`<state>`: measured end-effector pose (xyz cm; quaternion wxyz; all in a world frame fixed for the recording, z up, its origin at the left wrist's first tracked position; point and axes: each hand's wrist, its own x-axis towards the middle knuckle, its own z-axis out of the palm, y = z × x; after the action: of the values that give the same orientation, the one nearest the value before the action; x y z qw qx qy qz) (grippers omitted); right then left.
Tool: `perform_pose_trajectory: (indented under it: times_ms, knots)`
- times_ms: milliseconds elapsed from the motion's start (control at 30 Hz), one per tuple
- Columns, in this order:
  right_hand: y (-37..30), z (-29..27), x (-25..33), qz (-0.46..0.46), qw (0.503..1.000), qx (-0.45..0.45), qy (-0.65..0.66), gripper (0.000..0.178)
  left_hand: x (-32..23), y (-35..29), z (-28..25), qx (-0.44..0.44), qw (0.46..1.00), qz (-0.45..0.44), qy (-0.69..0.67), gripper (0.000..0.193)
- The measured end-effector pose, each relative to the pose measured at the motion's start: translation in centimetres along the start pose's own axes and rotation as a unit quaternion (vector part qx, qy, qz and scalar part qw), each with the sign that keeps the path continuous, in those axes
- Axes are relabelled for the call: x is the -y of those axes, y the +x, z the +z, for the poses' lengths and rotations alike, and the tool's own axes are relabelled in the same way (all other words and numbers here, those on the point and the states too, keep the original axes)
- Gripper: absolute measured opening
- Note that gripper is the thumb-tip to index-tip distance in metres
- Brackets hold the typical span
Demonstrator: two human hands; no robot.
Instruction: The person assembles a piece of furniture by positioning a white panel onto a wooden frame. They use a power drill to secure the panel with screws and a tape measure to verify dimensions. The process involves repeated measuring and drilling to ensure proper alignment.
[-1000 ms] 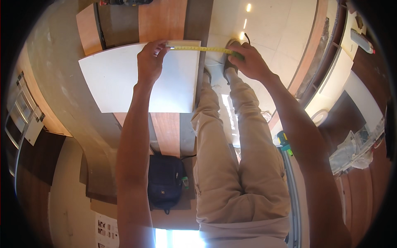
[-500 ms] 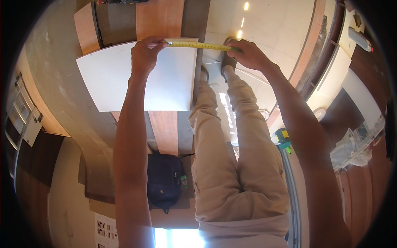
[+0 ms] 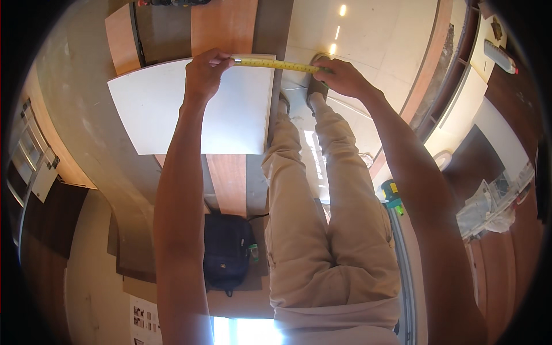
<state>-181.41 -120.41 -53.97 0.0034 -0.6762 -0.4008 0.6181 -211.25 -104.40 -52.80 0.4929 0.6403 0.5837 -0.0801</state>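
Pale tiled floor [image 3: 368, 40] below; at twelve o'clock, left hand [image 3: 202, 75] and right hand [image 3: 340, 76] pinch a yellow tape measure [image 3: 275, 64] across a white panel [image 3: 190, 115] (loosened fingers might let it recoil

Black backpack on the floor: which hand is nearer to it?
Left. The left hand holds the yellow tape measure over the white board, on the same side as the black backpack. The right hand holds the tape's other end, farther across.
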Motion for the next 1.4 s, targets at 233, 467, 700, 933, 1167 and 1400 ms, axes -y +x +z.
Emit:
perform_pose_trajectory:
  times_ms: [233, 467, 700, 933, 1167, 1400]
  knots:
    - [-0.3, 0.3, 0.2, -0.014, 0.999, -0.01, 0.027, 0.042, 0.3, -0.2, 0.2, -0.017, 1.0, 0.022, -0.011, 0.018]
    - [0.5, 0.1, -0.4, -0.051, 0.999, -0.008, 0.0, 0.04, 0.4, -0.4, 0.2, -0.015, 0.999, 0.039, -0.011, 0.02]
    - [0.9, 0.2, -0.8, -0.067, 0.998, -0.017, 0.008, 0.039, 0.3, -0.6, 0.5, -0.032, 0.998, 0.057, -0.019, 0.015]
    - [0.7, -0.4, -0.3, -0.042, 0.999, 0.019, 0.008, 0.042, 0.3, -0.8, 0.4, -0.035, 0.998, 0.052, -0.004, 0.018]
    - [0.9, -0.2, -0.4, -0.043, 0.999, 0.021, -0.012, 0.043, 0.5, -0.7, 0.4, -0.039, 0.998, 0.052, -0.004, 0.021]
    - [1.1, 0.2, -1.1, -0.062, 0.998, -0.012, 0.018, 0.044, 0.6, -0.5, 0.6, -0.035, 0.998, 0.051, -0.011, 0.023]
